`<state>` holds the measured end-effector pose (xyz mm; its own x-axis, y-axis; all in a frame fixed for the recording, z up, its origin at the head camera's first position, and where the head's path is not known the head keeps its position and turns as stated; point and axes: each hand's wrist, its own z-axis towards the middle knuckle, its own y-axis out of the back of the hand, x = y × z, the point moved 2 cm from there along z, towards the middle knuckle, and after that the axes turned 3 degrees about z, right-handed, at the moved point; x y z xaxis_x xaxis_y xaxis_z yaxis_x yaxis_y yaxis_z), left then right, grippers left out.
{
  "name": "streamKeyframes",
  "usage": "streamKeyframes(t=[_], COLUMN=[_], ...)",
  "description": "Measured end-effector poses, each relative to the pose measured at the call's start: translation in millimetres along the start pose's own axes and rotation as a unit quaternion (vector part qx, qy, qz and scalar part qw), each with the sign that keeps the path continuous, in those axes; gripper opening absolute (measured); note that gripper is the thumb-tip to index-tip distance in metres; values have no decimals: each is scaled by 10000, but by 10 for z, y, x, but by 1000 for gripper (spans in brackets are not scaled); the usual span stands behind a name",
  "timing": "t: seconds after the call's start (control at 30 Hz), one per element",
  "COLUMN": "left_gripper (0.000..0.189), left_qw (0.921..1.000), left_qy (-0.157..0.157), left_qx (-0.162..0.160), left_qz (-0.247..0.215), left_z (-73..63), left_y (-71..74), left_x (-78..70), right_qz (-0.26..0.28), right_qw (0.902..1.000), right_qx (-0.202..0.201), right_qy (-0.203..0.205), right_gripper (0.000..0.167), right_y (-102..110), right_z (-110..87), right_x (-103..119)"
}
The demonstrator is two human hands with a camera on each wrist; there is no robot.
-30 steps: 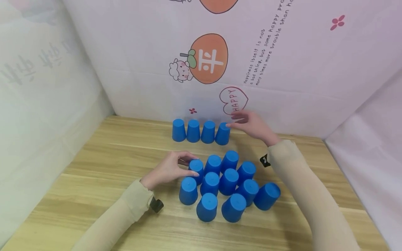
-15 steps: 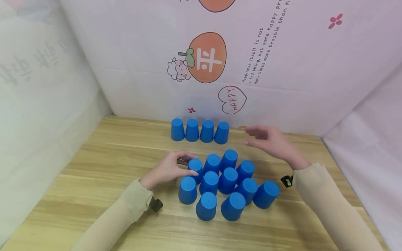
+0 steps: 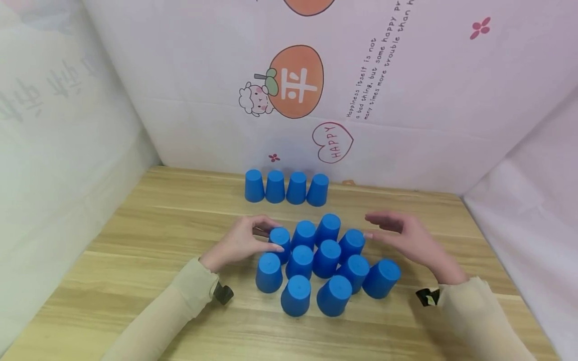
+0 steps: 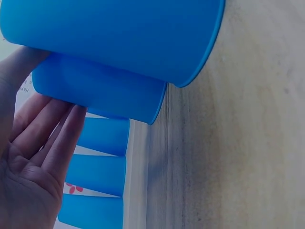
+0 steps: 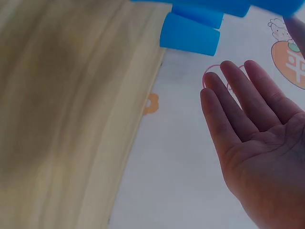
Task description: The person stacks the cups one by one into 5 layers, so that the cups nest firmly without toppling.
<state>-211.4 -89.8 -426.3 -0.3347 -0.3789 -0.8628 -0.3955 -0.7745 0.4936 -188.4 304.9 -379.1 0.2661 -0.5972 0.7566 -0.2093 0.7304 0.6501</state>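
My left hand (image 3: 241,244) pinches an upside-down blue cup (image 3: 281,240) at the left of a loose cluster, thumb on the near side and fingers behind. In the left wrist view the fingers lie along that cup (image 4: 97,90), partly covered by a nearer cup (image 4: 114,36). To the right of the cluster, my right hand (image 3: 415,241) hovers with fingers extended and nothing in its grip. Its thumb tip is close to a blue cup (image 3: 352,244); whether they touch I cannot tell. The right wrist view shows the palm (image 5: 267,152) bare.
Behind the cluster, several blue cups stand upside down in a row, one at its right end (image 3: 318,190). They stand near the printed backdrop (image 3: 203,130). More upside-down cups, such as the front one (image 3: 295,297), fill the cluster on the wooden table (image 3: 149,240).
My right hand has left the rightmost cup of the back row and moved toward me and right, beside the cluster. The left hand keeps its place on the same cup.
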Motion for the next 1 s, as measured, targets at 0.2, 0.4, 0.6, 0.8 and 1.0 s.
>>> streamKeyframes(t=[0.2, 0.4, 0.6, 0.8, 1.0], left_gripper=[50, 50, 51, 51, 50], left_qw=[9999, 9999, 9999, 9999, 9999], left_qy=[43, 50, 58, 22, 22], left_qx=[-96, -122, -154, -156, -143], left_qz=[-44, -43, -10, 3, 18], left_z=[-10, -3, -2, -3, -3], left_y=[8, -4, -6, -6, -5], left_x=[5, 17, 26, 17, 3], right_qz=[229, 373, 441, 394, 386], right_qw=[9996, 9990, 9988, 9991, 9990], right_qx=[168, 220, 171, 135, 140], right_qy=[-36, -128, -143, -117, -167], right_gripper=[53, 50, 47, 46, 47], right_y=[-151, -254, -290, -303, -267], right_z=[-32, -31, -38, -29, -13], right_x=[-45, -83, -87, -95, -92])
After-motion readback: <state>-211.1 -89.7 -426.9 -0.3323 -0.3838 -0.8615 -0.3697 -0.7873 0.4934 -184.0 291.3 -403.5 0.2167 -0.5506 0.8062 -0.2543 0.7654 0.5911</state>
